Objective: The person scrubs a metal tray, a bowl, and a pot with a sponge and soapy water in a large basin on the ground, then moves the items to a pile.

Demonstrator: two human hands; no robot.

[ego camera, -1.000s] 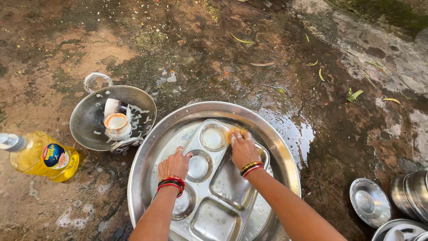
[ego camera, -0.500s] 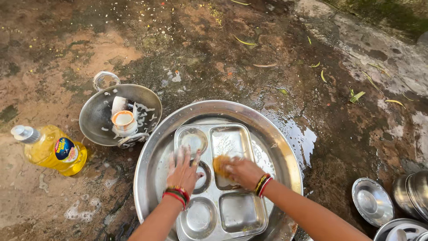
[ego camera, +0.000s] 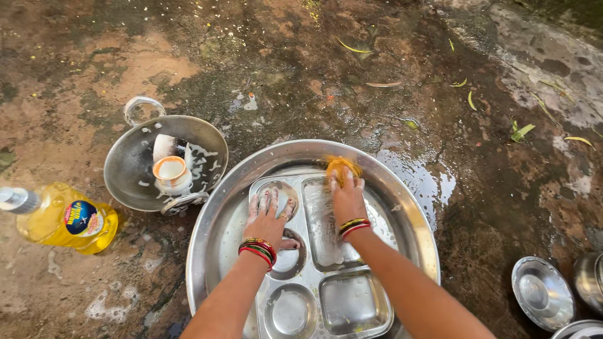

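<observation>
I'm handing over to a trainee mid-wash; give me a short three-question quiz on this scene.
1. True or false: the right hand presses a yellow scrubber at the far edge of the compartment tray.
2. What does the left hand rest on? A) the yellow bottle B) the tray's round compartments C) the small pan
3. What stands inside the small pan to the left of the big basin?

Key: 1 true; 2 B; 3 a small cup with foam around it.
</observation>
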